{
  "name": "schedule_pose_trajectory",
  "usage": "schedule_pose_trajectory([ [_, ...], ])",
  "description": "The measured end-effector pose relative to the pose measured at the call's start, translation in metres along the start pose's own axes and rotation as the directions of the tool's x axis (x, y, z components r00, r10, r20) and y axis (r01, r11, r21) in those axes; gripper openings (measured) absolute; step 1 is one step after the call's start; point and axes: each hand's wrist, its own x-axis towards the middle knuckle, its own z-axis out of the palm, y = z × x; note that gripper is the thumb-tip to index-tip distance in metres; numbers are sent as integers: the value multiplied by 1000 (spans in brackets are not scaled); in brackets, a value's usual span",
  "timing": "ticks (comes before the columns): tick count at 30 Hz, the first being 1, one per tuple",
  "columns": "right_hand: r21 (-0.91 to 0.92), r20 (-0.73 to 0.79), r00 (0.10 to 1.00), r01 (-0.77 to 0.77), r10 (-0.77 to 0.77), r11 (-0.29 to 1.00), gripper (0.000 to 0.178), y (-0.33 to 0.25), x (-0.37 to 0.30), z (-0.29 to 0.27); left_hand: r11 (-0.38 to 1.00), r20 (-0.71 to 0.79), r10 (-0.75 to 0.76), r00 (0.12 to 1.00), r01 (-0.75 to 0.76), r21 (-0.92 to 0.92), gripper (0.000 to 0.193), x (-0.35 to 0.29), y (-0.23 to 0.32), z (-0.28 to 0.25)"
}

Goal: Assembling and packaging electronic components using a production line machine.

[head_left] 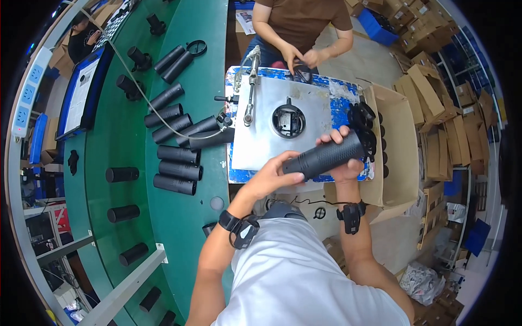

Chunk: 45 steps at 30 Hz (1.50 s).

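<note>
A black textured cylinder (326, 157) is tilted in front of me, its right end higher than its left. My left hand (272, 176) is closed around its left end, with the thumb along the near side. My right hand (347, 170) grips the right part, fingers over the far side and thumb beneath. Just beyond the cylinder, a round black ring-shaped part (289, 121) sits on a silver metal plate (315, 100). A metal lever fixture (250, 98) stands at the plate's left edge. Small black parts (364, 115) are piled at the worktable's right edge.
Several black tubes (178, 155) lie on the green bench (163, 217) to the left, with more upright and lying beyond them. A cardboard box (405, 163) stands right of the worktable. Across the table, a person in a brown shirt (310, 13) handles a black part. A hose crosses the bench.
</note>
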Motion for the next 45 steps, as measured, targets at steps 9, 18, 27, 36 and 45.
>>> schedule_pose_trajectory([
  [9,-145,-189,977,68,-95,987,67,-8,-5,21,656,-105,524,845,-322,683,61,-3,-1,15],
  [18,-628,-130,935,180,-330,757,43,0,77,-9,990,-430,132,893,-100,96,30,21,-46,-36],
  [27,-926,-98,935,40,-342,375,41,61,94,-39,991,-437,113,892,-134,-17,22,12,-57,-53],
  [36,-932,-258,787,-51,-560,358,48,78,91,-44,986,-387,134,913,-161,-40,19,8,-57,-57],
  [45,-948,-161,916,-40,-368,315,42,70,88,-45,991,-377,94,921,-123,-53,18,10,-56,-58],
])
